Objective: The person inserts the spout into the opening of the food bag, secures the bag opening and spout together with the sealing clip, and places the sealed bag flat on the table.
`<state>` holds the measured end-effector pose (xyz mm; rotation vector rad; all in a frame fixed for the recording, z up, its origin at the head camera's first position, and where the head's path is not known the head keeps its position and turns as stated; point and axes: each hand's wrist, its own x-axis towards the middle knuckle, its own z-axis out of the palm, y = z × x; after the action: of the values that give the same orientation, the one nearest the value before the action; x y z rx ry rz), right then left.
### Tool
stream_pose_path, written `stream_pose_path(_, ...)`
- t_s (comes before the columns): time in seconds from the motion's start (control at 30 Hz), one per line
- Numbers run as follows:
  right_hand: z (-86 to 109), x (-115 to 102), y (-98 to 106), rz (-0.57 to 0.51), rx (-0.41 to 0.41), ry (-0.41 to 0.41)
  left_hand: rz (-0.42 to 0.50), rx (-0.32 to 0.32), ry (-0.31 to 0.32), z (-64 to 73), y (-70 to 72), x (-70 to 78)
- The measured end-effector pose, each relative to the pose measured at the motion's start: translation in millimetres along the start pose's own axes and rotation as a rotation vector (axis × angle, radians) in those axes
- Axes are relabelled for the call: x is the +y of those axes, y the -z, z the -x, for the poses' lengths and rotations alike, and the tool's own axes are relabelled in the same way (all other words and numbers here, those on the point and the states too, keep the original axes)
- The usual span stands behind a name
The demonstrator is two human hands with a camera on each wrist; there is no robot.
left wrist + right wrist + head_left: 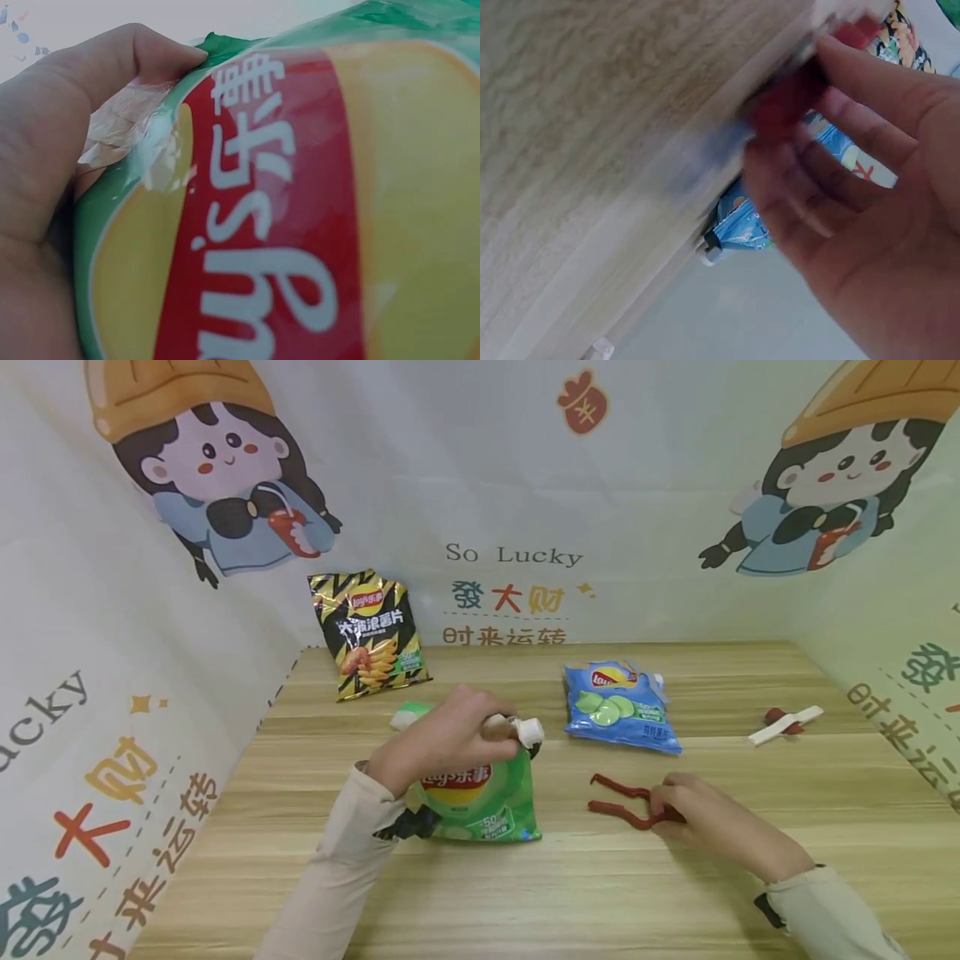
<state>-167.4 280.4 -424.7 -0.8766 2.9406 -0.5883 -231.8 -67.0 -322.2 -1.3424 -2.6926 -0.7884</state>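
My left hand (446, 739) grips the upper part of a green Lay's chip bag (487, 810), fingers over its top. White ends (529, 732) stick out at both sides of that top. In the left wrist view the thumb presses on the crinkled bag (277, 187) beside its red logo. To the right, my right hand (712, 818) pinches a red two-armed piece like small tongs (618, 812), its arms apart and pointing left toward the green bag. The right wrist view shows this red piece (787, 105) blurred between thumb and fingers.
A blue Lay's bag (618, 710) lies behind, between the hands, with a white end at its upper right corner. A black-and-yellow chip bag (371, 635) leans at the back left. At the right, a white strip (783, 725) crosses a dark red piece. Printed cloth walls surround the wooden table (570, 893).
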Motion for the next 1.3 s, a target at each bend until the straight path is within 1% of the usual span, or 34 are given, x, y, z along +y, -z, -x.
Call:
stream_pose_path(0.07,-2.7,-2,0,-0.007,0.010,-0.004,0.004,0.003,0.007,0.5,1.1,-1.2)
stream_pose_path(0.17,-5.9,-8,3,-0.026,0.046,-0.004,0.018,0.006,0.016,1.3,3.1,-2.3)
stream_pose_path(0.27,-8.2,-15,4,-0.086,0.107,0.001,0.017,0.012,0.026,1.9,4.8,-3.4)
stream_pose_path(0.33,-9.1,-20,5,-0.129,0.163,0.013,0.012,0.014,0.029,1.9,5.5,-4.0)
stream_pose_path(0.47,-11.3,-30,5,-0.208,0.282,0.082,0.010,0.013,0.033,1.9,6.7,-3.7)
stream_pose_path(0.57,-14.7,-36,4,-0.279,0.322,0.132,0.010,0.014,0.033,2.6,6.8,-3.8)
stream_pose_path(0.6,-15.7,-39,4,-0.303,0.328,0.138,0.009,0.015,0.035,2.8,6.5,-4.2)
stream_pose_path(0.7,-17.8,-46,1,-0.362,0.357,0.124,0.013,0.018,0.046,3.3,6.1,-5.2)
stream_pose_path(0.83,-21.9,-58,-6,-0.424,0.428,0.096,0.027,0.020,0.064,4.8,7.6,-6.8)
stream_pose_path(0.9,-25.9,-63,-10,-0.415,0.456,0.108,0.037,0.025,0.069,5.7,9.1,-7.4)
stream_pose_path(1.0,-33.3,-71,-11,-0.332,0.468,0.156,0.044,0.028,0.070,6.9,11.6,-6.9)
stream_pose_path(1.13,-44.1,-83,-5,-0.230,0.448,0.244,0.040,0.023,0.057,6.8,11.8,-6.6)
stream_pose_path(1.2,-49.5,-88,-2,-0.212,0.428,0.273,0.049,0.016,0.053,6.4,10.9,-7.0)
stream_pose_path(1.3,-57.4,-94,0,-0.216,0.399,0.298,0.096,-0.012,0.041,5.8,9.6,-7.4)
